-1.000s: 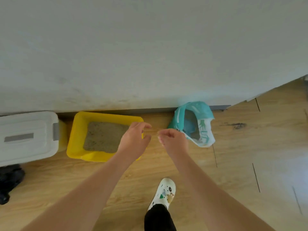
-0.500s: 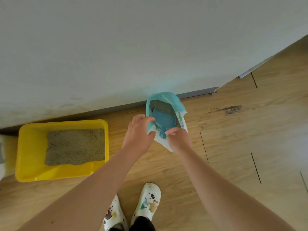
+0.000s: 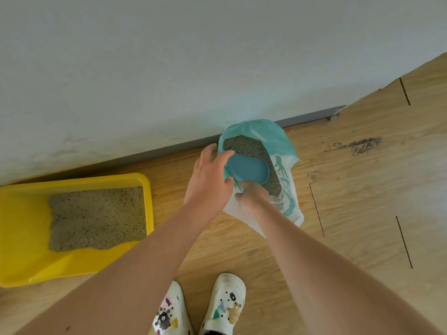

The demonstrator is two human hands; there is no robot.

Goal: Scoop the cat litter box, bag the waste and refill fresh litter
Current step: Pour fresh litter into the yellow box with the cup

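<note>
A teal and white litter bag (image 3: 283, 151) stands open on the wooden floor against the wall, with grey litter showing inside. A blue scoop (image 3: 249, 169) lies in its mouth. My right hand (image 3: 254, 197) reaches into the bag and grips the scoop's handle. My left hand (image 3: 209, 180) holds the bag's left rim, thumb over the edge. To the left sits the yellow litter box (image 3: 21, 269) with a patch of grey-brown litter (image 3: 96, 218) in its right part.
A white wall with a grey baseboard (image 3: 169, 151) runs behind the bag and box. My two white clogs (image 3: 225, 303) stand at the bottom centre. A dark scuff (image 3: 358, 145) marks the floor to the right of the bag.
I have stepped right and closer to the bag. Both hands moved from mid-air to the bag; the left took its rim, the right went in onto the scoop. The white bin left the view.
</note>
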